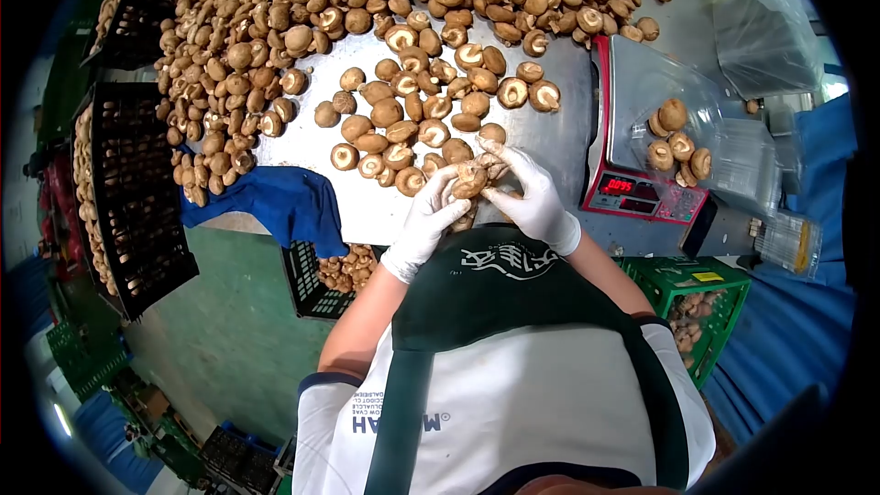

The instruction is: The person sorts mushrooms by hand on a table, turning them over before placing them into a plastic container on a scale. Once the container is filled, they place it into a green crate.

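Green apron point(500, 298) foremost, I note from afar the left hand point(423, 225) with fingers clamped on a mushroom point(469, 184) near the desk point(566, 142) edge, the right hand point(532, 204) close beside, its fingers' grip indeterminable, and judge that slackening could drop it.

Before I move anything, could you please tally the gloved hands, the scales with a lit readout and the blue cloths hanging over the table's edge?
Gloved hands: 2 (left, right)
Scale with lit readout: 1
Blue cloth: 1
Total: 4
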`<state>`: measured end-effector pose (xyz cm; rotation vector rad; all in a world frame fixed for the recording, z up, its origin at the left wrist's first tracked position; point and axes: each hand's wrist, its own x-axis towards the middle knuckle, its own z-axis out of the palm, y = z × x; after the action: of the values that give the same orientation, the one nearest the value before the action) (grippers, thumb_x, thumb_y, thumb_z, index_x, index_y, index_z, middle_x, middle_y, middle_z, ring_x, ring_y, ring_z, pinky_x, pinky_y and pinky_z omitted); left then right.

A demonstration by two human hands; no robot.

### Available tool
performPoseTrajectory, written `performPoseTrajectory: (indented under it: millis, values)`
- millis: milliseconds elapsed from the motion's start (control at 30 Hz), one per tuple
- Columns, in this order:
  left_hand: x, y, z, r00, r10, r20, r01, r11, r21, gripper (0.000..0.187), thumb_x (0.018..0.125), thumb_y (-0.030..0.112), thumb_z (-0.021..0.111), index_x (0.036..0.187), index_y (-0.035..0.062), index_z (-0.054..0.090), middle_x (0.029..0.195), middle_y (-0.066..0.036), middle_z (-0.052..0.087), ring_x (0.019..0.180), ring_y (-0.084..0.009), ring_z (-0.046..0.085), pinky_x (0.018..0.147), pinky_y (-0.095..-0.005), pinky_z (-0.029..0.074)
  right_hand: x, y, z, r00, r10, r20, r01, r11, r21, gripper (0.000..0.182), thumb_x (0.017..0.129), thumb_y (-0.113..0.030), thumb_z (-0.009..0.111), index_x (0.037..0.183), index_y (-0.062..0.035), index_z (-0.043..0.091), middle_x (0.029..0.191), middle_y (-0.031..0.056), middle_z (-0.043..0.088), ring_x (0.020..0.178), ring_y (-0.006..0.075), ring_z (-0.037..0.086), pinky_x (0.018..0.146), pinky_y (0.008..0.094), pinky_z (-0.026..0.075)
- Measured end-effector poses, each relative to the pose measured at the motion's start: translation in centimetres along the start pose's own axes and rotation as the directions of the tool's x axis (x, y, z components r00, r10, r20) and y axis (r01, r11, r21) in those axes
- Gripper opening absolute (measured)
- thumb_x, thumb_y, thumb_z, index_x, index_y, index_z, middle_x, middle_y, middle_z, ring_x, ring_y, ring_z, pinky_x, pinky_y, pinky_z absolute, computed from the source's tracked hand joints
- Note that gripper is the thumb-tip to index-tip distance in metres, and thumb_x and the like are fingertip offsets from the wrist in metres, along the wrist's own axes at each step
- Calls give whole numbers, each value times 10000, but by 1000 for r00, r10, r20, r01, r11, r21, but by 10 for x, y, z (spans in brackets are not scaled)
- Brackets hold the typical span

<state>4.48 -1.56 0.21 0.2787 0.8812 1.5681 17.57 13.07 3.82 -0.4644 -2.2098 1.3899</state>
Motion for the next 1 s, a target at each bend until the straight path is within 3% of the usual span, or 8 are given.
performPoseTrajectory:
  millis: [267, 433, 467, 600, 667, 800, 900, 1000]
  values:
    - [-5, 3, -3, 998, -53, -44, 39, 964, -262, 463, 956, 146, 571, 1367, 11, 406, 1285, -112, 534, 1203, -191, 527, 1033, -340, 424, 7, 2, 10, 985, -33, 170, 28, 999, 35, 370, 757, -24, 732, 1115, 8, 647, 1014, 148, 621, 920, 293, 614, 807, 358, 495]
    - [-4, 34, -62, 922, 130, -365, -194, 970, -144, 263, 990, 242, 414, 1028, 22, 551, 880, -120, 608, 762, -219, 597, 717, -333, 510, 39, 18, 39, 984, -49, 172, 47, 999, 16, 271, 797, -61, 688, 1061, -8, 653, 1012, 133, 621, 920, 296, 607, 812, 353, 491]
    - [-7, 49, -75, 858, 250, -449, -214, 968, 131, 225, 940, 158, 399, 976, 13, 567, 850, -112, 610, 748, -205, 595, 711, -318, 511, 47, 30, 49, 985, -39, 166, 52, 996, -77, 272, 816, -98, 672, 1080, -34, 658, 1057, 116, 625, 980, 295, 595, 866, 371, 476]
    - [11, 102, -109, 718, 421, -555, 172, 665, 727, 278, 861, 150, 545, 1097, 19, 609, 809, -115, 675, 730, -206, 655, 675, -330, 520, 81, 46, 82, 960, -126, 251, 219, 896, -386, 365, 819, -143, 648, 1182, -110, 634, 1191, 91, 595, 1159, 299, 506, 977, 421, 417]
    - [25, 124, -94, 799, 401, -447, 474, 37, 880, 367, 854, 178, 619, 1217, 128, 603, 809, -142, 681, 755, -297, 674, 715, -375, 535, 82, 63, 88, 959, -103, 265, 232, 822, -520, 369, 809, -128, 643, 1177, -135, 630, 1196, 74, 593, 1169, 293, 500, 980, 426, 399]
    - [49, 121, -124, 922, 328, -208, 323, -352, 878, 505, 781, 149, 703, 1269, 199, 585, 1086, -170, 642, 1008, -348, 629, 871, -409, 510, 67, 71, 68, 987, -68, 143, 131, 859, -496, 239, 820, -129, 629, 1055, -121, 667, 997, 58, 647, 1019, 273, 558, 951, 408, 401]
    - [55, 127, -131, 931, 263, -253, 305, -177, 936, 506, 771, 144, 716, 1256, 216, 592, 1087, -175, 643, 1010, -352, 627, 872, -393, 514, 45, 82, 50, 987, -5, 159, 70, 911, -406, 154, 836, -127, 616, 971, -80, 675, 997, 81, 672, 1040, 298, 574, 939, 416, 431]
    - [45, 136, -130, 922, 331, -201, 41, 432, 901, 515, 827, 154, 730, 1303, 75, 547, 1086, -97, 657, 960, -218, 637, 844, -338, 513, 30, 77, 38, 998, -47, 40, 58, 941, -334, 164, 824, -72, 617, 977, -42, 666, 1040, 112, 666, 1084, 326, 570, 953, 422, 441]
